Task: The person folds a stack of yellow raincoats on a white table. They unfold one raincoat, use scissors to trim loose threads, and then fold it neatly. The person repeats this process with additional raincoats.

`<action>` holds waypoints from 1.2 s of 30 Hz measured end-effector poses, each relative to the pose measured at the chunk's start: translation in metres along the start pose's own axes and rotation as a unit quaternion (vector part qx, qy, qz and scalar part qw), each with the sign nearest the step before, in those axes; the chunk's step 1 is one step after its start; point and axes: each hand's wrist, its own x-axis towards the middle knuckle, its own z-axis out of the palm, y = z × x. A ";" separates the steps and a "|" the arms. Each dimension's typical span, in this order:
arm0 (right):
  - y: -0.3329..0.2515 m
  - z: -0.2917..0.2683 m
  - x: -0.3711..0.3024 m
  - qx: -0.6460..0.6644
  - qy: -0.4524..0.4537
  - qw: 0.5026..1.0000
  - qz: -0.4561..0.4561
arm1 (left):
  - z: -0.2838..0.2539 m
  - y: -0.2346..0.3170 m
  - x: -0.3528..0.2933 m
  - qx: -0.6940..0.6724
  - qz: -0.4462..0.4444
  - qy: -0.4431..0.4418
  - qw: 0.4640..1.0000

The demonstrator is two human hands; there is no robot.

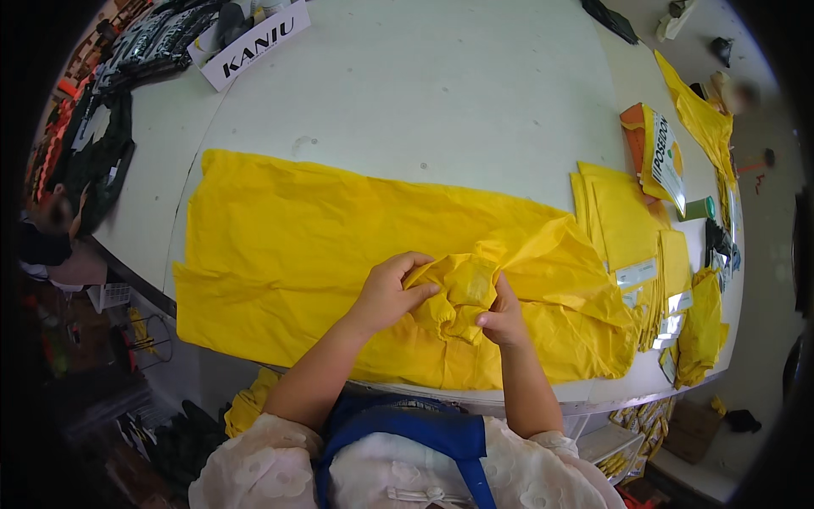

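A large yellow waterproof garment (339, 220) lies spread across the near side of the pale table; its exact kind is hard to tell. Toward its right part a gathered, crumpled section is lifted between my hands. My left hand (394, 293) pinches the left side of this bunch, thumb on top. On the other side, my right hand (504, 316) grips the fabric between thumb and fingers. A paler rectangular patch (471, 284) shows on the bunched cloth between them. The fingers beneath the cloth are partly hidden.
Folded yellow garments with clear packets (623, 212) are stacked to the right. Behind them stand an orange-and-yellow package (653, 157) and a green roll (697, 209). A white sign (254, 47) and dark packaged goods (157, 42) sit far left. Another person (64, 237) is at the left edge.
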 end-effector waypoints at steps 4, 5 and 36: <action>-0.004 -0.003 -0.008 -0.089 0.026 0.995 -0.029 | 0.014 0.019 -0.007 0.120 0.135 0.090 0.979; -0.005 -0.001 -0.008 -0.121 0.053 0.990 -0.049 | 0.018 0.022 -0.009 0.125 0.151 0.108 0.975; -0.059 -0.203 0.045 -0.877 0.212 0.418 -0.109 | -0.072 -0.039 0.071 0.298 0.042 0.261 0.917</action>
